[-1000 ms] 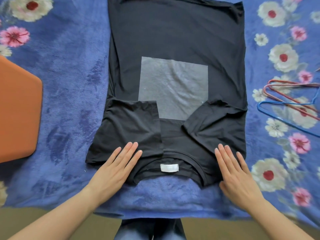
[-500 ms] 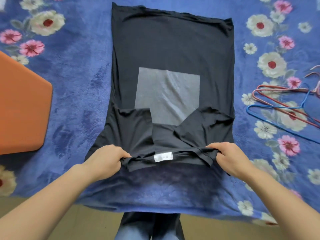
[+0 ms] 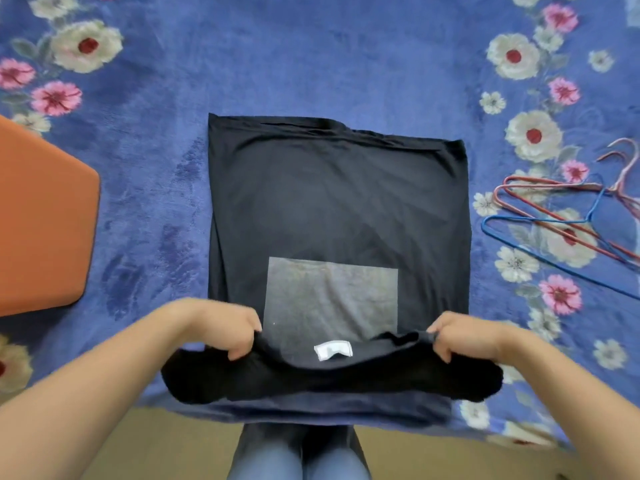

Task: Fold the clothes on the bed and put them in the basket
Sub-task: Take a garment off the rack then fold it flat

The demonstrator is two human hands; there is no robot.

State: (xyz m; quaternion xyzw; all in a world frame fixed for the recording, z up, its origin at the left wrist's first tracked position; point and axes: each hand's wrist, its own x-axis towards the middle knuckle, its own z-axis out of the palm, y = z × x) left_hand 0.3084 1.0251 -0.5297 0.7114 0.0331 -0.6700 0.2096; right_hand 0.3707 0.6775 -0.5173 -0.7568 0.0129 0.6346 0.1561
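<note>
Gripping the collar end of the black shirt (image 3: 336, 202) with both hands: left hand (image 3: 239, 332) clenched on the cloth left of the white label (image 3: 333, 350), right hand (image 3: 457, 337) clenched on it right of the label, fingers curled over the bunched edge. Raised off the bed (image 3: 311, 64) at that end and sagging between the two grips; lying flat on the blanket from the grey square (image 3: 332, 299) to the far hem.

Looks like the lengthwise fold in hand, with the sides turned in, judging by the straight long edges. Calls next for carrying both grips away from the body together, keeping the edge taut and level, laying it square toward the far hem, then letting go and smoothing. Some risk of the tucked cloth slipping out if one side leads.

Left of the shirt, well apart: an orange thing (image 3: 41, 220) with flat sides, cut off by the picture's edge. Possibly the basket, cannot tell; nothing of its inside shown. Right of the shirt: wire hangers (image 3: 554, 216), red and blue, lying on the blanket. Nearer than the shirt, below the bed's edge: legs in jeans (image 3: 298, 455).
</note>
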